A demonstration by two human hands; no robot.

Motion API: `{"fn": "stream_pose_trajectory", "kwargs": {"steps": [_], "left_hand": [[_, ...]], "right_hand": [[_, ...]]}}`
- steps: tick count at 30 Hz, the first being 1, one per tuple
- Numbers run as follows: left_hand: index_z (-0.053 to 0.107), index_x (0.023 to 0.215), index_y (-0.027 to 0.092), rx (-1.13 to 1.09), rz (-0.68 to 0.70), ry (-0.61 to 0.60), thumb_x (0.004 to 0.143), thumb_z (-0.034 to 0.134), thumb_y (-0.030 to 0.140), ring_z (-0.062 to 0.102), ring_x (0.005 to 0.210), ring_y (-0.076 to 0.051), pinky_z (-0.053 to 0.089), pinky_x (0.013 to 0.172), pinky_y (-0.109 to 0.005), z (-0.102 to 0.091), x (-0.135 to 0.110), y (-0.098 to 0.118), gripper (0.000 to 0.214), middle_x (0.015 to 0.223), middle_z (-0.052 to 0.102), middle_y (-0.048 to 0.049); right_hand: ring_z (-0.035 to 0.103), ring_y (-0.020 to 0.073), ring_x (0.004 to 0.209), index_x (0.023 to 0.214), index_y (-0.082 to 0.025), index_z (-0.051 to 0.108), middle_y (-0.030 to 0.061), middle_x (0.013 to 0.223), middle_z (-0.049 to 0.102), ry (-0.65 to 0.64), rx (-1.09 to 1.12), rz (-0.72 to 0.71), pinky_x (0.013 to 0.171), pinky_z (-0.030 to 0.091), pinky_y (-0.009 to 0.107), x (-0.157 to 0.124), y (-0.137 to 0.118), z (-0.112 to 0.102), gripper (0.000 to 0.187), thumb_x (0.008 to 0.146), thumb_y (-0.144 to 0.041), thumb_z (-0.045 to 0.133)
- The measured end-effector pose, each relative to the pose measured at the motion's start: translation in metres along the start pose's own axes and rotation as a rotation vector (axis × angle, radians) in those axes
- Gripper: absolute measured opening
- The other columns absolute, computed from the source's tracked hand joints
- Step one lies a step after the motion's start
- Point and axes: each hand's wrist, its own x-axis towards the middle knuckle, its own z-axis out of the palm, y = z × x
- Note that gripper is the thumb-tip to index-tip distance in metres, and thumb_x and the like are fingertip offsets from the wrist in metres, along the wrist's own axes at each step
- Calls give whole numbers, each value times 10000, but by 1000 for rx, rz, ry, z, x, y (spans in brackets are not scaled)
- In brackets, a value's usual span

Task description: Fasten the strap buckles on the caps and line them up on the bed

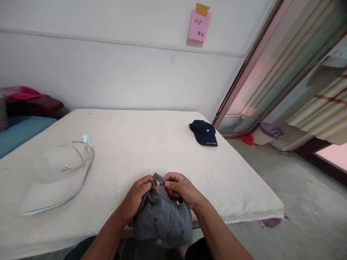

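Fingers of a person's left hand [134, 196] and right hand [181, 189] pinch a small grey metal buckle [158, 179] above a faded grey cotton cap [162, 220], lower centre, at the near edge of a cream woven surface [151, 141].

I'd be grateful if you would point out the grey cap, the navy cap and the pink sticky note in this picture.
grey cap [162, 221]: head view, on its crown.
navy cap [201, 131]: head view, on its crown.
pink sticky note [199, 26]: head view, on its middle.
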Motion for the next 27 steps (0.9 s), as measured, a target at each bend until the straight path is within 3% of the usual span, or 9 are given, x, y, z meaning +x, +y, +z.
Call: {"fn": "stream_pose_trajectory", "kwargs": {"steps": [4,7,11,13,16,18,22,27], "left_hand": [[582,832,176,-169,-20,-15,852,535,270,451,643,-104,344,606,-212,3,0,-2,107,743,539,13],[598,855,177,-180,-2,-1,833,551,241,471,673,-109,354,632,-214,3,2,-6,83,773,559,7],[594,824,179,-85,20,10,843,485,212,478,694,-126,363,658,-231,0,3,-6,115,765,557,3],[590,814,177,-1,64,8,852,431,208,487,737,-148,371,697,-251,0,2,-3,166,782,561,-9],[579,794,172,103,116,4,884,384,258,474,743,-159,368,705,-261,0,2,0,231,775,548,-16],[572,796,172,133,94,11,888,407,292,453,708,-148,358,667,-251,1,2,0,224,746,524,-4],[567,827,176,128,53,18,875,463,298,414,677,-130,337,636,-236,1,2,-4,168,724,487,16],[551,803,174,99,28,11,871,474,323,396,661,-129,331,623,-242,2,2,-6,181,709,466,19]], "right_hand": [[440,55,463,767,-142,583,-3,650,571,26,-53,-44,451,272,198,1,-2,2,63,729,-126,535],[364,33,400,809,-158,571,-22,648,554,16,-35,-47,411,215,191,1,-5,2,186,680,-79,462],[316,26,385,776,-158,548,-27,641,530,8,-35,-19,392,180,190,0,-5,4,116,706,-103,474],[289,21,383,755,-160,530,-34,630,511,1,-35,-15,388,160,190,0,-5,5,25,769,-179,519],[236,17,379,725,-167,503,-57,572,463,22,-50,-17,381,123,188,0,-4,6,218,816,-348,582],[220,19,377,749,-169,518,-72,533,433,40,-69,-15,378,117,187,0,-4,7,243,804,-388,611],[218,25,374,827,-173,555,-82,510,424,52,-91,-13,376,120,190,2,-1,7,194,801,-357,612],[247,22,371,748,-168,537,-65,549,473,75,-87,-1,379,127,200,4,3,5,123,783,-278,581]]}}
